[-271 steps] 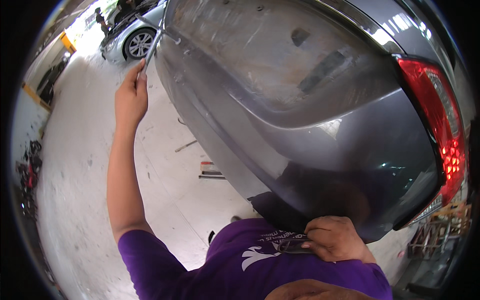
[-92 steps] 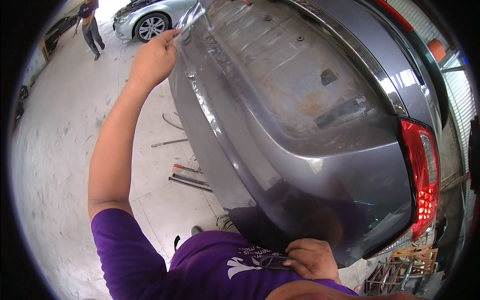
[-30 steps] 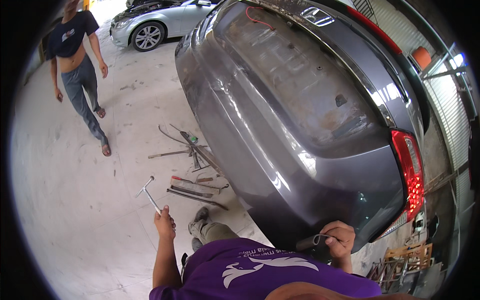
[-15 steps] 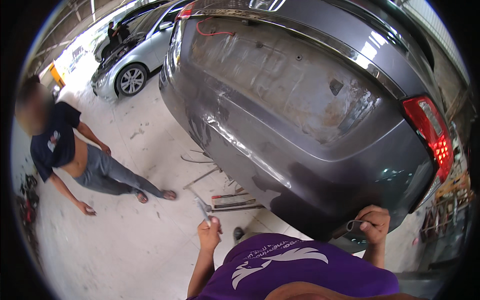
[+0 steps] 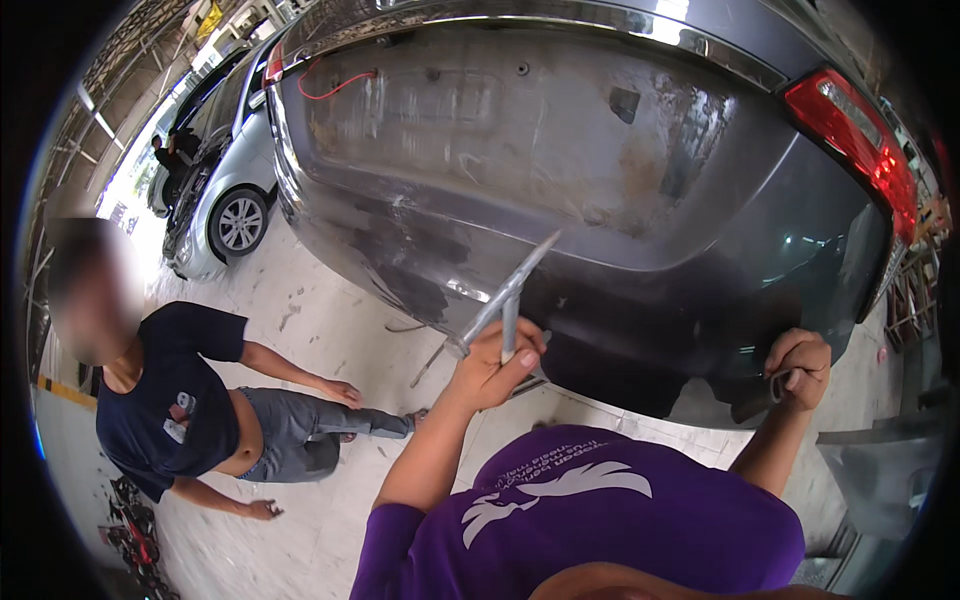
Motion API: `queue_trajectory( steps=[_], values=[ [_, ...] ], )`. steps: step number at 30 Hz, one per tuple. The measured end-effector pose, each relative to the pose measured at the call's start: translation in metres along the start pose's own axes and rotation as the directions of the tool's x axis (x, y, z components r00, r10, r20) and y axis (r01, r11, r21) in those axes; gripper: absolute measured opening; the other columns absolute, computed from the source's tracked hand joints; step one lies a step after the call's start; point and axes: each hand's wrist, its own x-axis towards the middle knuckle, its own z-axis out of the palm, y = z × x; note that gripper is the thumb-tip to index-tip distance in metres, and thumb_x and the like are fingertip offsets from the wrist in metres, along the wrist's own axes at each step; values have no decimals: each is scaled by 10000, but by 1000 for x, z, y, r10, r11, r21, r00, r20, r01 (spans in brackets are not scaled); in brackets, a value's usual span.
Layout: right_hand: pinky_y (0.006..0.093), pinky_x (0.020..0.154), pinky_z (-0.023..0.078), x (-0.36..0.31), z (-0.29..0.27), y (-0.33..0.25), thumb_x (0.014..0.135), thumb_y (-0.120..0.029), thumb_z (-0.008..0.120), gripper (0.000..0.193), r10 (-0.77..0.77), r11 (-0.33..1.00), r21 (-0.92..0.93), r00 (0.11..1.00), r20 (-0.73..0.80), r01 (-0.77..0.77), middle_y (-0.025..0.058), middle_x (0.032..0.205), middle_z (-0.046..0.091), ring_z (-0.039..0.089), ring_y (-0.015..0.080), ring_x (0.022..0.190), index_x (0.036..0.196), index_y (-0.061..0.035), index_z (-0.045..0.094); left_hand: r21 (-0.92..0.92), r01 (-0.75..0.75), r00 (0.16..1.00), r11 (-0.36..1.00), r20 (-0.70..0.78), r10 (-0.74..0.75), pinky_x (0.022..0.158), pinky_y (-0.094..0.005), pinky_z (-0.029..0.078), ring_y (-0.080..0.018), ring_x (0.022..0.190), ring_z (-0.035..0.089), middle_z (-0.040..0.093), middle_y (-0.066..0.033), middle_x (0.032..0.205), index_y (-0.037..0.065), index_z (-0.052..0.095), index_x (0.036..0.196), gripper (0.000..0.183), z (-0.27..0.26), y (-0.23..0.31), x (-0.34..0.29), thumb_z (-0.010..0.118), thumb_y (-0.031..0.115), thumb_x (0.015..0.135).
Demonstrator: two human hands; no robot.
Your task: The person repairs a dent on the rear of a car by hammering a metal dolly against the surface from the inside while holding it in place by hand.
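Observation:
In my left hand (image 5: 500, 362) is a metal body hammer (image 5: 515, 285) with a long, tapering pointed head, raised in front of the rear of a dark grey car (image 5: 620, 290). My fingers wrap round its handle, and the point stands near the car's middle panel. Close to the lower right edge of the same car, my right hand (image 5: 802, 368) is closed on a bent metal rod (image 5: 776, 386); only its curved end shows. Dull, rough patches mark the panel's surface, and bare metal shows in the recess above.
A person in a dark T-shirt (image 5: 190, 400) stands at the left, one hand near my left forearm. Beyond is a silver car (image 5: 225, 215). Thin metal rods (image 5: 428, 368) lie on the floor below the bumper. A grey panel (image 5: 880, 460) stands at the right.
My left hand has lifted the hammer from low beside the car to in front of its rear panel. The person at the left has come nearer. My view has shifted.

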Motion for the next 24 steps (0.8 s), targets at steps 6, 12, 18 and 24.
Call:
queue_trajectory(
  steps=[6, 12, 18, 24],
  values=[
    [284, 397, 433, -2, 2, 1, 823, -379, 760, 500, -47, 980, 191, 996, -74, 61, 135, 646, 620, 542, 185, 423, 548, -9, 566, 18, -143, 990, 990, 8, 143, 668, -342, 515, -230, 752, 649, 667, -138, 803, 4, 647, 768, 207, -1, -22, 23, 625, 128, 933],
    [287, 407, 428, -8, 10, -2, 815, -401, 752, 515, -51, 992, 109, 985, -165, 70, 151, 622, 603, 542, 196, 431, 546, -6, 562, 46, -165, 986, 985, 40, 163, 662, -360, 537, -253, 745, 683, 684, -127, 800, 11, 656, 799, 145, -5, -29, 19, 648, 94, 918],
    [318, 421, 416, -13, 3, 2, 799, -410, 759, 522, -104, 989, 81, 972, -209, 123, 153, 597, 569, 544, 226, 459, 543, -5, 551, 33, -223, 974, 974, 59, 221, 617, -311, 562, -210, 731, 672, 674, -189, 862, -44, 682, 823, 281, -5, -28, 25, 591, 180, 966],
    [348, 516, 413, -16, 39, 8, 787, -399, 730, 466, -139, 966, 167, 943, -303, 196, 172, 660, 605, 549, 241, 594, 590, -6, 575, -288, -11, 1000, 958, -5, 10, 595, -292, 581, -194, 720, 692, 643, -192, 969, -56, 626, 976, 313, -2, -39, 16, 550, 241, 1038]
  ],
)
